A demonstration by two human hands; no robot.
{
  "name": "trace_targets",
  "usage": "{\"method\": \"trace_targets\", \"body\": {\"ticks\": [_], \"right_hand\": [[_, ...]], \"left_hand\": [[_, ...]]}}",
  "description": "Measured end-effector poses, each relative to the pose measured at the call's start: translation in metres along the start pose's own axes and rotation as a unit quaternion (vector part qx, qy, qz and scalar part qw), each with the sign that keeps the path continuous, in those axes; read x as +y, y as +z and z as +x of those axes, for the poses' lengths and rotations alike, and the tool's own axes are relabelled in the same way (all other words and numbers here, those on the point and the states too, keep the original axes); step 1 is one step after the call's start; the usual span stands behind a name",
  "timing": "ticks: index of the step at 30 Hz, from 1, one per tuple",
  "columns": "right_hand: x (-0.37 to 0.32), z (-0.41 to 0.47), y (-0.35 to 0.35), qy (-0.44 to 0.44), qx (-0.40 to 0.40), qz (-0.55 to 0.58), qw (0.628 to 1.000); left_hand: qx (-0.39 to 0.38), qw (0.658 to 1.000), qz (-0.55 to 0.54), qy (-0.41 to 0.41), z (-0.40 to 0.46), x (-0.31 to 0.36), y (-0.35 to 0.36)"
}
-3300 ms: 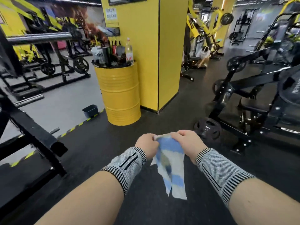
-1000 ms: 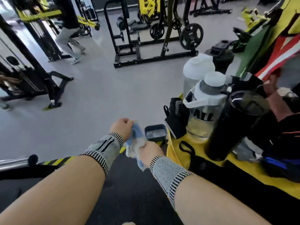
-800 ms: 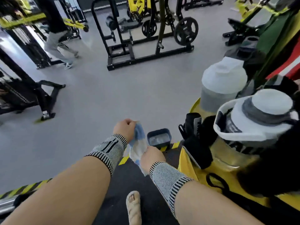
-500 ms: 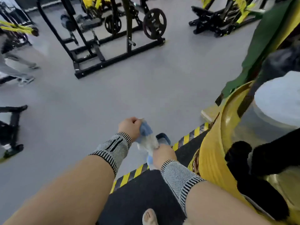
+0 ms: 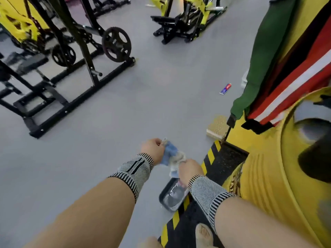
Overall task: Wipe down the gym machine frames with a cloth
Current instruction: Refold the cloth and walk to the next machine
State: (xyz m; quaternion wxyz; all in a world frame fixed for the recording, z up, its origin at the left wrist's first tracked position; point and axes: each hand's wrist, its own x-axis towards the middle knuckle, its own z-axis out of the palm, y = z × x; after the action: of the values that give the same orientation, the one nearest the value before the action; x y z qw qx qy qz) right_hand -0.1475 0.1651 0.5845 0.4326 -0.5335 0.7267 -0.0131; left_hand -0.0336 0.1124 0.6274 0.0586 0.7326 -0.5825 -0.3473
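Observation:
Both my hands grip a blue-and-white cloth point(image 5: 172, 156) bunched between them, low in the middle of the view. My left hand point(image 5: 153, 149) holds its upper end. My right hand point(image 5: 189, 169) holds its lower end, twisted tight. Directly below the cloth a small dark basin point(image 5: 172, 196) with water sits on the grey floor. A black machine frame point(image 5: 78, 97) with a weight plate point(image 5: 116, 44) stands at the far left, well away from my hands.
A yellow drum point(image 5: 279, 178) stands close on my right, with green and red jackets point(image 5: 268, 56) hanging above it. Yellow-black hazard tape point(image 5: 209, 156) edges a black mat. A wooden block point(image 5: 215, 127) and a small wrapper point(image 5: 225, 88) lie on the floor. A yellow-black machine point(image 5: 186, 20) stands far back.
My view has swung from the drum's top and its bottles down toward the floor. The hands, still gripping the cloth, now hang right over the basin.

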Motion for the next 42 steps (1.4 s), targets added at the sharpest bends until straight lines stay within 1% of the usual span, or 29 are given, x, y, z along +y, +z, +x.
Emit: {"method": "trace_targets", "body": {"ticks": [1,3,4,5,8,11,13,16,18,20,23,26,28,31,32,34,37,39,41,42], "right_hand": [[-0.005,0.011,-0.005,0.011,0.01,0.014,1.0],[-0.01,0.036,-0.011,0.062,0.025,0.09,0.994],[-0.013,0.048,-0.016,0.087,0.045,0.12,0.988],[-0.015,0.062,-0.017,0.103,0.062,0.132,0.984],[-0.027,0.1,-0.017,0.133,0.072,0.146,0.978],[-0.042,0.131,-0.012,0.193,0.126,0.238,0.944],[-0.052,0.143,0.004,0.242,0.172,0.299,0.907],[-0.078,0.143,0.031,0.306,0.239,0.355,0.85],[-0.092,0.136,0.049,0.342,0.289,0.388,0.806],[-0.103,0.123,0.062,0.364,0.327,0.409,0.771],[-0.106,0.1,0.087,0.395,0.377,0.423,0.723],[-0.103,0.09,0.126,0.413,0.392,0.469,0.675],[-0.101,0.093,0.151,0.413,0.396,0.522,0.632],[-0.102,0.094,0.187,0.416,0.4,0.56,0.594],[-0.102,0.095,0.197,0.423,0.401,0.571,0.578],[-0.099,0.101,0.213,0.437,0.411,0.595,0.535],[-0.087,0.124,0.23,0.467,0.415,0.625,0.467],[-0.079,0.149,0.242,0.495,0.417,0.628,0.432],[-0.067,0.18,0.258,0.525,0.428,0.625,0.387],[-0.059,0.197,0.266,0.528,0.433,0.628,0.372]], "left_hand": [[-0.008,1.0,0.003,0.012,0.016,0.006,-0.005],[-0.03,0.999,0.018,0.036,0.048,0.016,-0.012],[-0.041,0.998,0.025,0.051,0.064,0.02,-0.014],[-0.056,0.996,0.028,0.068,0.08,0.024,-0.014],[-0.107,0.984,0.054,0.128,0.133,0.034,-0.012],[-0.161,0.964,0.087,0.194,0.188,0.034,-0.006],[-0.211,0.942,0.135,0.223,0.216,0.028,-0.004],[-0.278,0.911,0.155,0.261,0.232,0.013,-0.016],[-0.301,0.891,0.173,0.294,0.228,0.004,-0.027],[-0.325,0.871,0.184,0.32,0.223,-0.005,-0.035],[-0.349,0.862,0.167,0.327,0.216,-0.023,-0.029],[-0.361,0.851,0.168,0.342,0.208,-0.049,-0.013],[-0.371,0.842,0.18,0.349,0.205,-0.068,0.001],[-0.411,0.825,0.204,0.329,0.204,-0.098,0.023],[-0.426,0.815,0.219,0.327,0.204,-0.105,0.029],[-0.435,0.79,0.249,0.353,0.203,-0.109,0.044],[-0.447,0.727,0.309,0.419,0.211,-0.104,0.076],[-0.46,0.682,0.346,0.45,0.224,-0.106,0.102],[-0.48,0.652,0.372,0.453,0.242,-0.109,0.136],[-0.492,0.641,0.377,0.453,0.254,-0.112,0.153]]}}
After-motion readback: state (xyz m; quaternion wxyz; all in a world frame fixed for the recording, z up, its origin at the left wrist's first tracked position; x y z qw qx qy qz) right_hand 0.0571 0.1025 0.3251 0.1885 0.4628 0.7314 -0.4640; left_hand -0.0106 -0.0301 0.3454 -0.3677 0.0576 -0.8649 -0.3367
